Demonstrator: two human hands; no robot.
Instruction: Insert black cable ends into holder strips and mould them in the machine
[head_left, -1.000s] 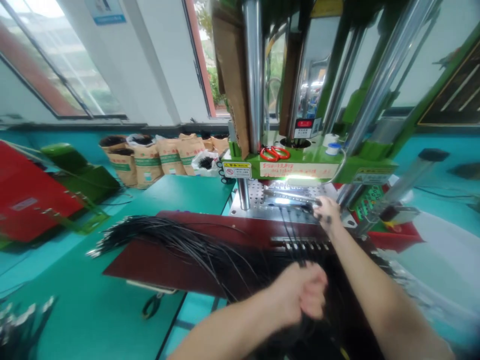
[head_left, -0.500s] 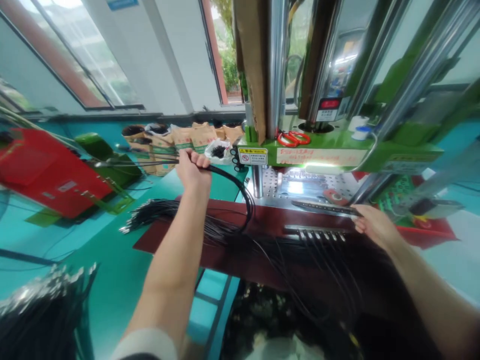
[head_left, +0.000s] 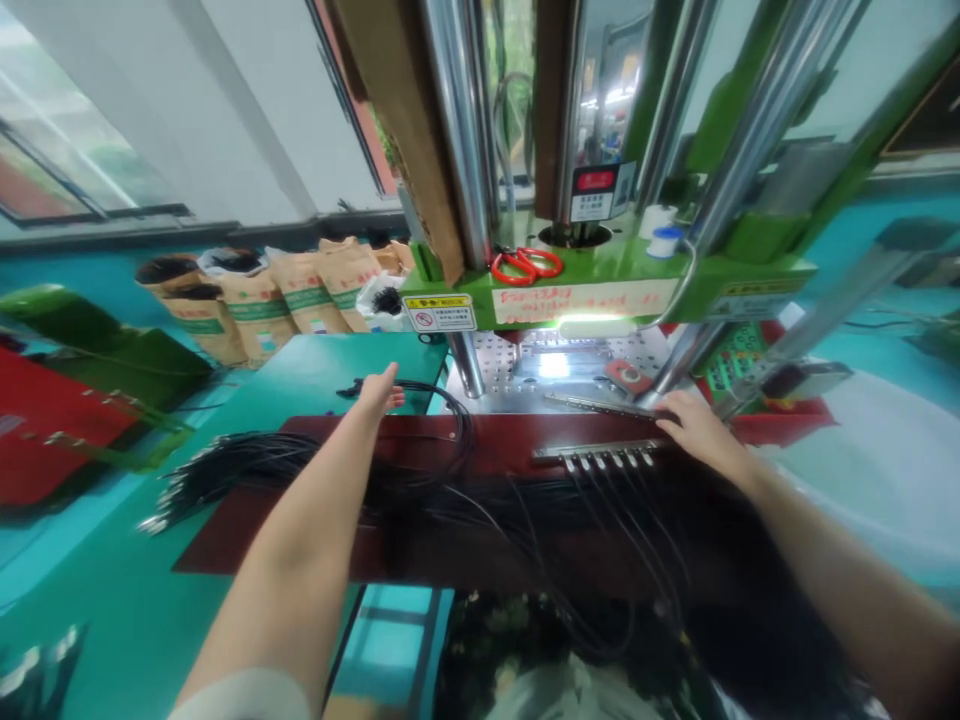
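Note:
My left hand [head_left: 381, 392] is open with fingers apart, beside the looped black cables [head_left: 459, 425] at the green table's edge. My right hand [head_left: 684, 420] grips one end of a narrow metal strip [head_left: 600, 405], which points left in front of the machine's perforated plate [head_left: 495, 378]. Below it, a second metal bar [head_left: 551, 455] lies on the dark red board [head_left: 300, 540], with several cable ends in a row along it. A bundle of black cables with metal tips [head_left: 202, 480] rests to the left.
A green press [head_left: 765, 280] with steel columns stands ahead, with red scissors [head_left: 525, 265] on its ledge. Paper sacks [head_left: 259, 310] line the wall at the left. A red machine [head_left: 67, 430] is at far left, and a red tray [head_left: 787, 430] lies at the right.
My left hand has let go of the black cables, which now lie looped on the table. The view has turned to the right. My right hand still holds the metal strip.

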